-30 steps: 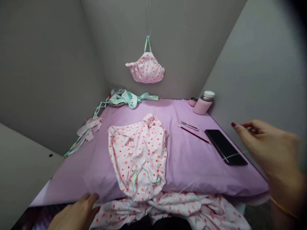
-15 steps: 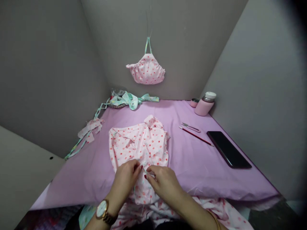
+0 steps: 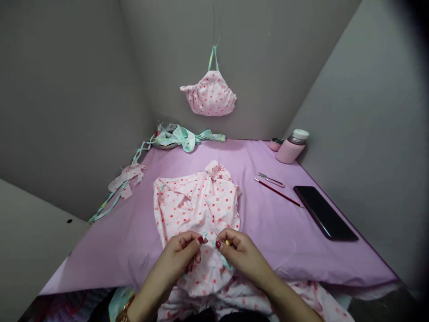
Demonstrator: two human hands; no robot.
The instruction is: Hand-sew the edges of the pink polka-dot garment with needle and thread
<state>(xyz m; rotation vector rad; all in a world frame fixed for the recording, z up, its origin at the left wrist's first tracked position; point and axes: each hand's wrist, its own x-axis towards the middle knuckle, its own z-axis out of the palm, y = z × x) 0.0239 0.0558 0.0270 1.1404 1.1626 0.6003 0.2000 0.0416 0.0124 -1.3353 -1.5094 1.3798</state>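
Pink fabric with red dots [image 3: 197, 201] lies over the front of the table and hangs down into the lap. Above its lower part, my left hand [image 3: 187, 251] pinches a thin mint-green strip [image 3: 205, 235] between thumb and finger. Close by on the right, my right hand [image 3: 236, 246] is closed on a thin needle, its tip pointing up and left, with mint-green fabric [image 3: 225, 261] under the fingers. A small gold-coloured thing shows at the right fingers. The two hands are a short gap apart.
A dotted pink piece [image 3: 212, 96] hangs on the back wall. On the purple cloth [image 3: 268, 241] lie a phone [image 3: 325, 212], a red pencil [image 3: 278, 192], and snips [image 3: 271, 180]. A pink bottle [image 3: 291, 147] stands back right; mint scraps [image 3: 186, 137] lie back left.
Both hands have turned, with the fingertips now lifted a little off the fabric. The needle and gold-coloured thing have come into sight, and the mint-green strip shows more. The view has shifted slightly.
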